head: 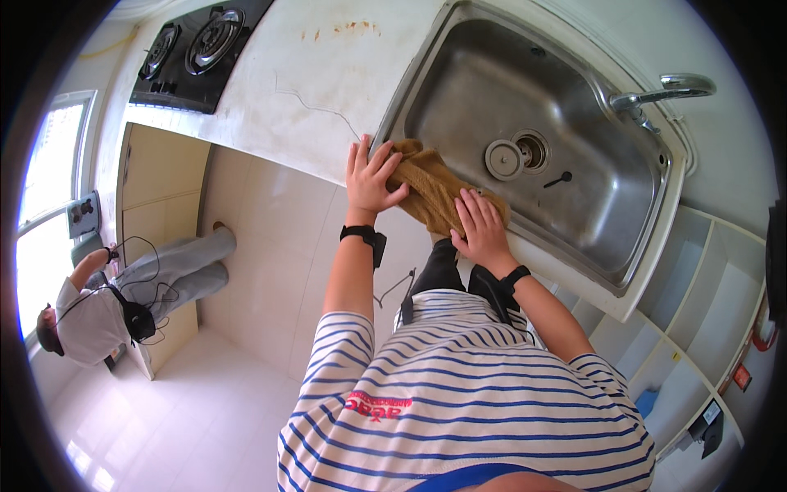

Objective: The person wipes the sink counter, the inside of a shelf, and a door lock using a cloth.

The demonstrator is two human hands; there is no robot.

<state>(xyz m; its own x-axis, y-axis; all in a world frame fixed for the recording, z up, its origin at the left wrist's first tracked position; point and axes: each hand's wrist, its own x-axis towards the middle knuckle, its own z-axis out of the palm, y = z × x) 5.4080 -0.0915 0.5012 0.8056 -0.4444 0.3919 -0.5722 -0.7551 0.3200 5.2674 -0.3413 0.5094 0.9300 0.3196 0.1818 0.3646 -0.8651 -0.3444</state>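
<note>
A brown cloth (424, 181) lies bunched along the near rim of a stainless steel sink (473, 74), partly over the white counter edge. My left hand (371, 184) rests at the cloth's left end, fingers spread, with the fingertips on the counter and the sink's corner. Flat on the cloth's right end is my right hand (482, 227), its fingers extended and not curled around it. Inside the sink, a round metal drain cover (504, 160) partly overlaps the drain opening (533, 150). Beside that lies a small black object (558, 179).
A chrome faucet (658, 97) rises at the sink's far right. Leftward, the white counter (307, 74) has a crack and rust-coloured stains, then a gas hob (203, 49). Open shelves (695, 295) stand at right. Another person (123, 307) stands by a window at left.
</note>
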